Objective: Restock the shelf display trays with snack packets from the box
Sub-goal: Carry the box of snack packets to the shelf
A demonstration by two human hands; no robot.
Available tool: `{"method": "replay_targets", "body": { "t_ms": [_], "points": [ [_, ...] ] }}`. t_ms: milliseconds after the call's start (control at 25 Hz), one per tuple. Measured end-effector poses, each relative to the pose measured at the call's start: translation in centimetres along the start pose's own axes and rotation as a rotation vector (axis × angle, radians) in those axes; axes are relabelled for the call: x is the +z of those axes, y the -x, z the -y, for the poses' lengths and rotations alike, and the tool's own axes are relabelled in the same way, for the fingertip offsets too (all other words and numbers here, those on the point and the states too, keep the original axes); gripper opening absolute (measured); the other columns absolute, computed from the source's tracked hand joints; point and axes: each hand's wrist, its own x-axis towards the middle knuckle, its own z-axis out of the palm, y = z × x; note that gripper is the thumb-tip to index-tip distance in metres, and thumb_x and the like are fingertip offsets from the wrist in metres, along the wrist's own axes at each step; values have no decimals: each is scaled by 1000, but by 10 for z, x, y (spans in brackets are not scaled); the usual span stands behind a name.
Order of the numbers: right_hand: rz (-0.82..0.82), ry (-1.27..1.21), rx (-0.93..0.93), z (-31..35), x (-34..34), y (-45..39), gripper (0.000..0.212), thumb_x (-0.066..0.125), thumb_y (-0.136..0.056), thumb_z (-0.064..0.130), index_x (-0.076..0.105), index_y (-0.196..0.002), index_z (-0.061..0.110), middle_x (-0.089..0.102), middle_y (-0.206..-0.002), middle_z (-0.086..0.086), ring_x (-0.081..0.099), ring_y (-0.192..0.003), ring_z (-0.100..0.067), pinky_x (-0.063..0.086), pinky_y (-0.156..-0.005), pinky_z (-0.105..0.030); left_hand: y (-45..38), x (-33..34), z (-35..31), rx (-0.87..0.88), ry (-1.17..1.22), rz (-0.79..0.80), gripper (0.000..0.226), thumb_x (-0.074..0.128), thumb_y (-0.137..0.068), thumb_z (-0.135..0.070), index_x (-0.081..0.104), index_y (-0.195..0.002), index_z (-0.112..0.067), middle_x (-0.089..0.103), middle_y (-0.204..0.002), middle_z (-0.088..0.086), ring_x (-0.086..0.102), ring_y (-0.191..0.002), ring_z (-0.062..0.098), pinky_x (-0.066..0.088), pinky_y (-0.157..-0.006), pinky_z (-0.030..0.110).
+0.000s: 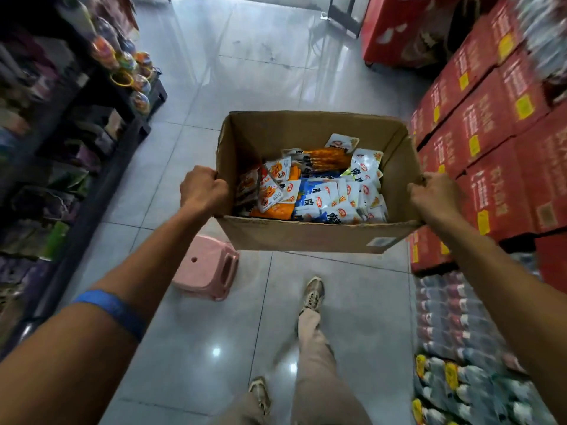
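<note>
Between two rows of stocked goods, a person carries an open cardboard box (316, 234) out in front at arm's length, well above the tiled floor (245, 56). From the head camera, the left hand (204, 190) is curled tight over the box's left rim and the right hand (434, 196) is curled over the right rim, so each hand grips a top edge of the cardboard, not the base. Loose snack packets (322, 191), white, blue and orange, lie heaped across the bottom of the box, piled mostly toward the near wall. Dark shelves (61, 133) run along the left side, but they are blurred and I cannot make out the display trays. Red cartons (491, 142) are stacked on the right, just beside the box's right wall. A pink stool (208, 271) stands on the floor below the box's near left corner, close to the person's feet (313, 294).

The main risk, as I judge it, is the stool: the box hides it, and a step could catch it. Thin cardboard rims held only at the top could also buckle or tear, tipping the packets out. The box's right wall may brush the cartons too.
</note>
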Motion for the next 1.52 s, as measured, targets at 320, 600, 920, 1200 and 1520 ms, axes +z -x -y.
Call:
{"method": "replay_targets", "body": {
  "t_ms": [320,600,920,1200,1520],
  "points": [
    [53,50,-103,108,56,-238,21,57,-93,18,70,-94,2,62,-78,-11,59,-73,-27,35,-59,-27,-187,20,-62,-194,71,-106,19,56,-92,-13,66,-78,-6,63,-74,14,62,-71,31,52,-63,39],
    [132,159,-236,259,125,-364,22,55,-96,17,70,-104,3,67,-91,-16,56,-75,-27,38,-64,-30,-335,-25,-55,-335,79,-153,31,55,-86,-7,49,-56,-11,48,-61,8,54,-68,32,37,-59,33],
    [242,168,-295,475,280,-458,19,53,-97,12,68,-102,2,65,-89,-14,58,-77,-29,53,-72,-41,-531,-111,26,-470,144,-213,38,51,-89,-3,40,-54,-14,41,-56,5,43,-55,22,25,-45,29],
    [354,227,-570,666,379,-476,25,53,-89,4,70,-106,1,69,-101,-23,53,-78,-29,42,-73,-32,-602,-192,115,-676,185,-353,37,50,-88,-4,37,-55,-11,40,-55,6,40,-52,21,25,-47,37],
    [589,212,-737,786,519,-452,28,47,-88,2,70,-104,1,68,-96,-20,60,-83,-39,49,-75,-41,-627,-236,213,-906,164,-437,34,48,-85,1,34,-56,-11,35,-56,8,43,-63,28,31,-53,39]
  ]
}}
